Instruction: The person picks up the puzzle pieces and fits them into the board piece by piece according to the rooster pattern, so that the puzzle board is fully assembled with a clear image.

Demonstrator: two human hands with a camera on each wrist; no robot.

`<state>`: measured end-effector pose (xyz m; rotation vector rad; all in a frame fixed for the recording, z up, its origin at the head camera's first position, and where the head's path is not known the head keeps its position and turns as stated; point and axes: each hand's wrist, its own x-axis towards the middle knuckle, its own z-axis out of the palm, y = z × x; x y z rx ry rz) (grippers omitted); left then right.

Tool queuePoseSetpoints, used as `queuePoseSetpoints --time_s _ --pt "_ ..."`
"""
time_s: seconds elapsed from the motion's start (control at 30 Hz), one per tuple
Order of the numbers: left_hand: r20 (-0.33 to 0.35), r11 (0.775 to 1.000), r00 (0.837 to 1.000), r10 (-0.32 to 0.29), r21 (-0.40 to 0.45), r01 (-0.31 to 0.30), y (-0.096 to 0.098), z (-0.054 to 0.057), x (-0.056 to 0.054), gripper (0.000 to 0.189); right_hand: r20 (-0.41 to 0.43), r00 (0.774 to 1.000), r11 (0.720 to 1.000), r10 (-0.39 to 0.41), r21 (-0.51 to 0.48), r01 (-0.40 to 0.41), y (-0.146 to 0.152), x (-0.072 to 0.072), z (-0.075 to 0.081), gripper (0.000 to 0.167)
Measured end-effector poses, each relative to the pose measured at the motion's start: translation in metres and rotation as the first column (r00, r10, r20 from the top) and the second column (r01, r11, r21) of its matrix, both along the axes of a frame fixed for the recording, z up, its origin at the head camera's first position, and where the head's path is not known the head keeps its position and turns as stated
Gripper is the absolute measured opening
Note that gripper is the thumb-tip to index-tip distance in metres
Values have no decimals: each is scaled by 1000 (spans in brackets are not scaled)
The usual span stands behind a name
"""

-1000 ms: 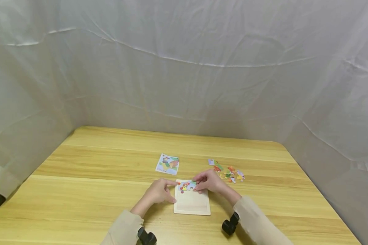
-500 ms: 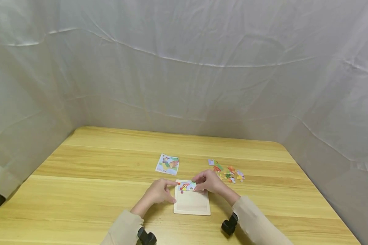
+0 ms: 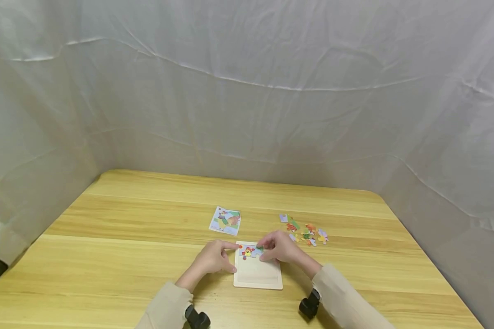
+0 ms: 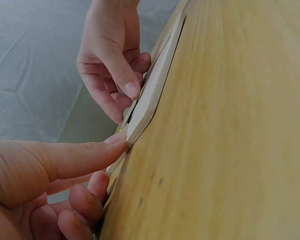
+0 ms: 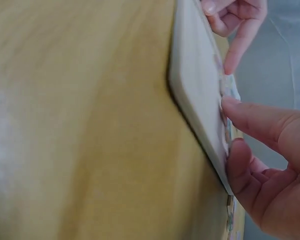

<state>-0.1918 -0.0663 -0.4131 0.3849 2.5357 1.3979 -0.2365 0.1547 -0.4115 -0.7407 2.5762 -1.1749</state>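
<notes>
A pale wooden puzzle tray (image 3: 258,276) lies on the table, with several joined jigsaw pieces (image 3: 248,251) along its far side, a bird's head among them. My left hand (image 3: 212,257) steadies the tray: its straight index finger touches the far left corner, and the thumb presses the left edge. In the left wrist view the thumb (image 4: 97,154) meets the tray's rim. At the far right of the tray, my right hand (image 3: 283,247) pinches a jigsaw piece (image 3: 260,247) with green on it between thumb and index finger. That hand hides most of the piece and the tray's far right corner.
Several loose jigsaw pieces (image 3: 308,235) lie in a cluster beyond my right hand, a lilac piece (image 3: 283,218) at its far end. A printed picture card (image 3: 225,221) of a bird lies beyond the tray. Grey-white cloth (image 3: 247,119) hangs behind the wooden table (image 3: 140,269).
My right thumb and fingers have shifted slightly at the green piece, and more of the joined pieces shows beside them. The left hand and tray have stayed in place.
</notes>
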Motion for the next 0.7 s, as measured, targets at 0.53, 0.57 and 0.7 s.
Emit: queuePoseSetpoints --time_s 0.53,0.57,0.7 --pt "-2 1000 1000 6 -7 -6 0 0 0 51 -36 999 999 -15 33 16 -5 1 2 22" --pt "-2 1000 1000 7 -7 -7 0 1 0 51 -34 999 999 -13 32 14 -5 1 2 23" --pt "-1 1000 1000 10 -17 -10 0 0 0 51 -30 999 1000 -11 12 11 -6 1 2 21"
